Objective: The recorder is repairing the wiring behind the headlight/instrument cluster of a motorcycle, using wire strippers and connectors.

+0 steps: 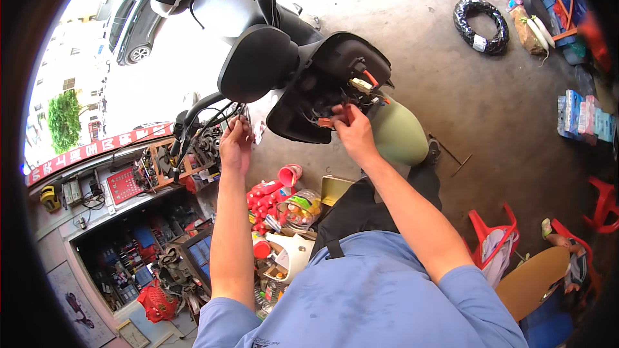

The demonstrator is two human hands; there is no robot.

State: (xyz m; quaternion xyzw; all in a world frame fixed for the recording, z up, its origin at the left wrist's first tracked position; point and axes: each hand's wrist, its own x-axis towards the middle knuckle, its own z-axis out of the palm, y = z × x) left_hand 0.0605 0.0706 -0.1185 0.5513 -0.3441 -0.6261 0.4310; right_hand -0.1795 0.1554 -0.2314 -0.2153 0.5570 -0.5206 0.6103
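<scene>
In front of me stands a scooter with its front open. Wires and connectors show inside the black front housing [293, 124]. My right hand [353, 130] reaches into that housing, its fingers closed on an orange connector [324, 122]. Just above are a pale connector [361, 85] and a red cable [370, 76]. My left hand [236, 145] is raised below the handlebar, fingertips pinched on thin dark wires [237, 113]. To the right of the housing is a pale green body panel [400, 132]. A black rounded part [258, 63] sits above the housing.
A wrapped tyre [480, 26] lies on the floor at the far right. Red bottles [263, 201] and a clear plastic jar [300, 210] stand below my left hand. A cluttered workbench [122, 196] runs along the left. Red chairs [493, 232] are at right, with a person [570, 254] partly visible.
</scene>
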